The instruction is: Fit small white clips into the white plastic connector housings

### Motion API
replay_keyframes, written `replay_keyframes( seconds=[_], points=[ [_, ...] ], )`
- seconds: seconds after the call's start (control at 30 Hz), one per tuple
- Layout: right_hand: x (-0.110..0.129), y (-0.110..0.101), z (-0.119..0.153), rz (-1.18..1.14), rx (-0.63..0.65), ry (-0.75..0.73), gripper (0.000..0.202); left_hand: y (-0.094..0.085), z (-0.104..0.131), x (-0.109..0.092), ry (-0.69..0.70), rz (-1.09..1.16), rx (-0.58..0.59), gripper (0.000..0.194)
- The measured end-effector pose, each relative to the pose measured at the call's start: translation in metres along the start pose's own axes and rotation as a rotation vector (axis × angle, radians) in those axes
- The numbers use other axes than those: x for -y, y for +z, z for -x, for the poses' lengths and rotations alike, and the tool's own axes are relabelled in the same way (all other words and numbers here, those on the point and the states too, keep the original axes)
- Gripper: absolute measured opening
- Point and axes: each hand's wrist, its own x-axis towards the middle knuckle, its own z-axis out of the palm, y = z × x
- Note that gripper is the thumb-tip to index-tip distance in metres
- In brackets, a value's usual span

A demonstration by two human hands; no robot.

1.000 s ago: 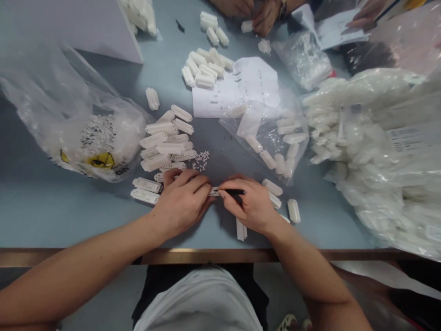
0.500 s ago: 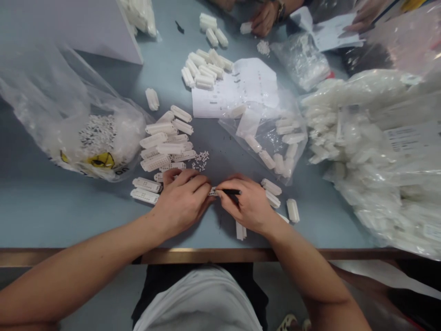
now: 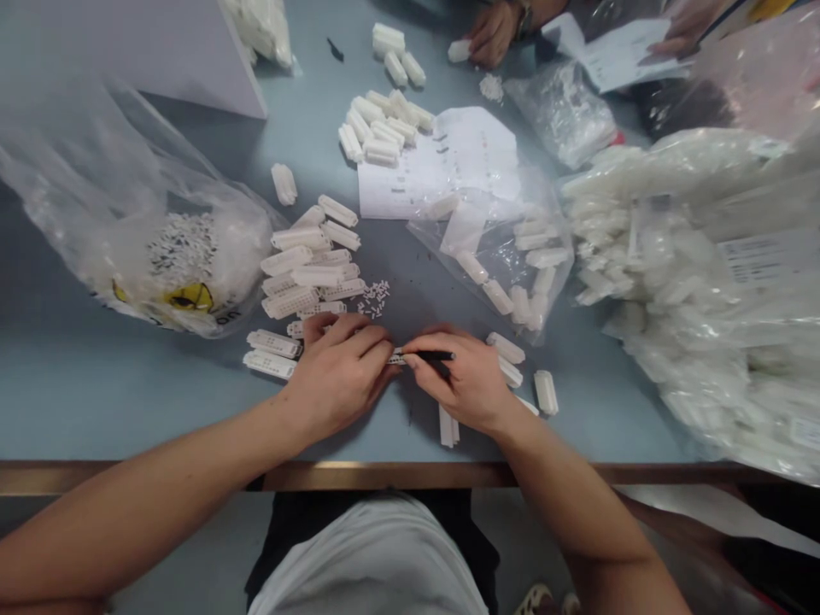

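Note:
My left hand is closed on a small white plastic piece with a row of holes, most of it hidden under the fingers. Pinched in my right hand is a thin black pen-like tool, whose tip meets the holed piece. Just beyond my left hand lies a small heap of tiny white pins. White slotted plastic housings are piled past that hand, and two more rest at its left. Other white pieces lie by my right hand.
A clear bag of small parts stands at left. Another bag with white pieces lies on a printed sheet. Large plastic bags fill the right side. Across the table, a co-worker's hand holds a white piece. The table edge runs in front.
The black tool leans slightly differently in my right hand, its rear end a little further right. My left hand stays on the holed piece. Across the table, the co-worker's paper has shifted slightly.

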Motion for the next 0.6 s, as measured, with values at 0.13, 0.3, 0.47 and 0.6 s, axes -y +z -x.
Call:
replay_keyframes(
  seconds=[0.13, 0.3, 0.47, 0.6],
  points=[
    [-0.0004, 0.0013, 0.0002, 0.029, -0.001, -0.002, 0.012, 0.0, -0.0002, -0.0002, 0.008, -0.002, -0.014, 0.023],
    [0.0014, 0.0043, 0.0005, 0.091, -0.004, -0.004, 0.013, -0.0012, 0.0, -0.0003, 0.015, -0.022, -0.011, 0.024],
    [0.0015, 0.0057, 0.0001, 0.13, 0.016, 0.004, 0.014, -0.0011, -0.0002, 0.0, 0.013, -0.019, -0.009, 0.024],
    [0.0001, 0.0023, -0.0001, 0.067, -0.003, -0.014, 0.013, 0.0005, -0.0001, 0.0006, 0.012, -0.003, -0.014, 0.023]
  ],
)
